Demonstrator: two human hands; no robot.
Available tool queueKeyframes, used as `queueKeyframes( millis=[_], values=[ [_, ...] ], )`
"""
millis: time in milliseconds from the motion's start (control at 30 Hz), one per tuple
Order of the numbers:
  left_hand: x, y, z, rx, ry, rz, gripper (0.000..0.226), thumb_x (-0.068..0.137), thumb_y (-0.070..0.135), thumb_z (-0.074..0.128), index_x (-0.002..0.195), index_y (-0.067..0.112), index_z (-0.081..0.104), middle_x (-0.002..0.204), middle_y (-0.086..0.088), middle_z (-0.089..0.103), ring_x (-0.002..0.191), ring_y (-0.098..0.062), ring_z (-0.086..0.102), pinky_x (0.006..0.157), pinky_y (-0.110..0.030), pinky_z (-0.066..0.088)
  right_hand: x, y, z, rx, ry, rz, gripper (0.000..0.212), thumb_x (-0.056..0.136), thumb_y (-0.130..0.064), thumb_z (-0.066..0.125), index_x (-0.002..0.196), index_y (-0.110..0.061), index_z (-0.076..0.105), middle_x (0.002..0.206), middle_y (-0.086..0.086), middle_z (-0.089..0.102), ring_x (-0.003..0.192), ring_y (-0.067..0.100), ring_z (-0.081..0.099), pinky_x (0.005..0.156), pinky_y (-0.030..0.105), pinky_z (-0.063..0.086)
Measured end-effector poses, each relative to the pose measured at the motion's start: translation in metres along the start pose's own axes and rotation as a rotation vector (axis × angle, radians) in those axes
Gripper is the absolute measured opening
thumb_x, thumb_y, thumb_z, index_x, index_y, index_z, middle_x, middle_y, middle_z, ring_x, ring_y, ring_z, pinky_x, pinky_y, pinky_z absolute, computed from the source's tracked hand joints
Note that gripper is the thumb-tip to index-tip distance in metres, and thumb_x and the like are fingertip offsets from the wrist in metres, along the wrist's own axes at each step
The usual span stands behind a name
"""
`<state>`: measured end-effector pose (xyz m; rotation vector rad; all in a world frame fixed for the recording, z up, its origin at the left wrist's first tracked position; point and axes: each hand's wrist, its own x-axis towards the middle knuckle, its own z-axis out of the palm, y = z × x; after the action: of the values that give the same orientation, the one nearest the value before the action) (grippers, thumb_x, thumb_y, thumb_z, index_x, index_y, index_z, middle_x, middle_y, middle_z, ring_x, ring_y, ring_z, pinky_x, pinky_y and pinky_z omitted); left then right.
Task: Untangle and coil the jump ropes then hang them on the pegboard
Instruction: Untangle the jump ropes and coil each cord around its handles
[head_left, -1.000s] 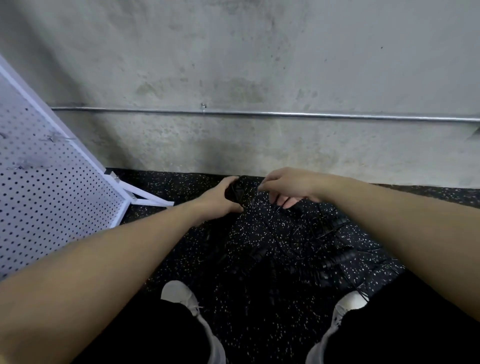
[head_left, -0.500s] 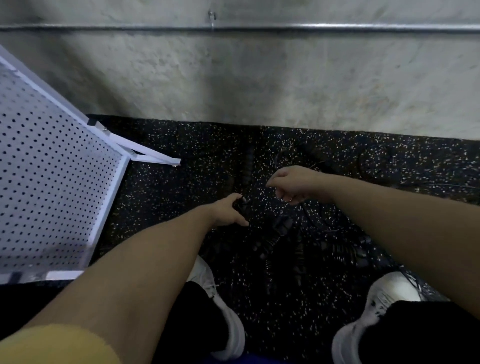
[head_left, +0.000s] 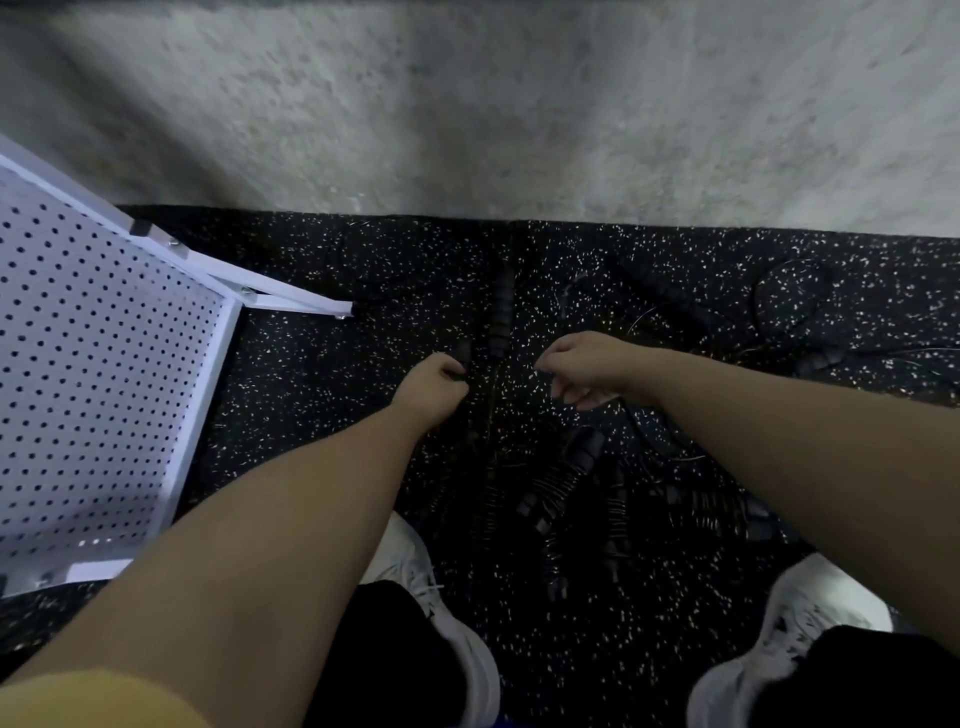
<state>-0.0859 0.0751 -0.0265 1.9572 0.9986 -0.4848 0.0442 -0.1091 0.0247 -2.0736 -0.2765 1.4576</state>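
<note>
Both forearms are bare from the wrists up, and a soft yellow sleeve (head_left: 98, 699) edges into view at the bottom left corner over the left upper arm. The person wears black trousers (head_left: 387, 654), seen as dark shapes at both knees, and a pair of white lace-up trainers: the left shoe (head_left: 452, 623) and the right shoe (head_left: 795, 618), whose laces and stitched panels show

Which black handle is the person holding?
The one in the left hand, its tip poking out above the curled fingers. The other handles, like the ribbed one between the shoes, lie loose on the floor.
</note>
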Motion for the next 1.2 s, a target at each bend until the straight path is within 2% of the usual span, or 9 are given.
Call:
queueKeyframes(
  millis=[167, 267, 367, 467, 667, 867, 1000, 1100, 1200],
  values=[
    [0.023, -0.006, 0.007, 0.142, 0.065, -0.059, 0.053, 0.092, 0.027, 0.066, 0.142, 0.021, 0.047, 0.14, -0.007, 0.045, 0.104, -0.026, 0.061, 0.082, -0.039, 0.056, 0.013, 0.008, -0.003, 0.016, -0.023, 0.029, 0.025, 0.104, -0.029, 0.051, 0.125, -0.018, 0.062, 0.089, 0.004, 0.068, 0.071, 0.014, 0.06, 0.068, 0.028, 0.055],
    [0.034, -0.002, 0.013, 0.168, 0.04, -0.084, 0.064, 0.094, 0.025, 0.065, 0.15, 0.02, 0.034, 0.142, -0.009, 0.042, 0.106, -0.024, 0.055, 0.079, -0.036, 0.047, 0.023, 0.01, -0.004, 0.034, -0.024, 0.037, 0.025, 0.104, -0.03, 0.051, 0.124, -0.019, 0.062, 0.087, 0.003, 0.068, 0.071, 0.014, 0.06, 0.068, 0.028, 0.055],
    [0.041, 0.005, 0.02, 0.175, 0.028, -0.113, 0.079, 0.094, 0.019, 0.062, 0.158, 0.021, 0.016, 0.138, -0.013, 0.05, 0.111, -0.029, 0.057, 0.091, -0.042, 0.051, 0.031, 0.01, -0.003, 0.059, -0.014, 0.044, 0.024, 0.103, -0.029, 0.052, 0.123, -0.018, 0.062, 0.086, 0.003, 0.068, 0.072, 0.015, 0.06, 0.069, 0.029, 0.055],
    [0.043, 0.014, 0.025, 0.24, -0.014, -0.131, 0.079, 0.092, 0.025, 0.067, 0.156, 0.016, 0.023, 0.145, -0.014, 0.045, 0.12, -0.031, 0.055, 0.1, -0.042, 0.05, 0.034, 0.009, -0.002, 0.082, -0.014, 0.04, 0.024, 0.103, -0.029, 0.052, 0.122, -0.018, 0.063, 0.085, 0.003, 0.068, 0.072, 0.015, 0.06, 0.068, 0.028, 0.055],
    [0.036, 0.035, 0.023, -0.031, 0.089, -0.029, 0.051, 0.092, 0.02, 0.062, 0.135, 0.019, 0.035, 0.111, -0.006, 0.06, 0.085, -0.018, 0.058, 0.062, -0.03, 0.044, 0.03, 0.004, -0.004, 0.109, -0.006, 0.029, 0.026, 0.104, -0.028, 0.05, 0.126, -0.019, 0.06, 0.084, 0.002, 0.066, 0.069, 0.014, 0.057, 0.067, 0.028, 0.053],
    [0.007, 0.084, 0.003, -0.173, 0.152, 0.152, 0.034, 0.087, 0.0, 0.05, 0.109, 0.025, 0.045, 0.084, 0.0, 0.056, 0.072, -0.018, 0.055, 0.062, -0.035, 0.044, 0.013, -0.002, -0.02, 0.116, 0.229, -0.073, 0.057, 0.099, -0.015, 0.054, 0.149, -0.03, 0.031, 0.103, 0.006, 0.062, 0.072, 0.017, 0.064, 0.067, 0.034, 0.061],
    [-0.017, 0.114, -0.017, -0.159, 0.074, 0.341, 0.039, 0.084, -0.008, 0.054, 0.105, 0.025, 0.058, 0.086, 0.001, 0.059, 0.073, -0.015, 0.056, 0.055, -0.018, 0.046, -0.012, -0.016, -0.042, -0.056, 0.399, -0.254, 0.079, 0.092, -0.013, 0.061, 0.154, -0.041, 0.021, 0.138, 0.009, 0.04, 0.087, 0.019, 0.059, 0.066, 0.03, 0.053],
    [-0.041, 0.139, -0.034, -0.127, 0.055, 0.474, 0.026, 0.087, -0.003, 0.059, 0.102, 0.018, 0.056, 0.085, 0.001, 0.057, 0.077, -0.014, 0.054, 0.064, -0.023, 0.044, -0.035, -0.029, -0.057, -0.233, 0.409, -0.355, 0.074, 0.09, -0.021, 0.066, 0.152, -0.041, 0.032, 0.154, 0.005, 0.028, 0.122, 0.028, 0.053, 0.094, 0.032, 0.051],
    [-0.069, 0.161, -0.054, -0.123, 0.028, 0.541, 0.02, 0.092, 0.005, 0.058, 0.098, 0.024, 0.053, 0.081, -0.002, 0.058, 0.074, -0.018, 0.057, 0.071, -0.035, 0.046, -0.062, -0.043, -0.066, -0.386, 0.374, -0.408, 0.045, 0.092, -0.026, 0.069, 0.136, -0.031, 0.058, 0.158, 0.003, 0.029, 0.136, 0.026, 0.043, 0.102, 0.026, 0.042]
  ],
)
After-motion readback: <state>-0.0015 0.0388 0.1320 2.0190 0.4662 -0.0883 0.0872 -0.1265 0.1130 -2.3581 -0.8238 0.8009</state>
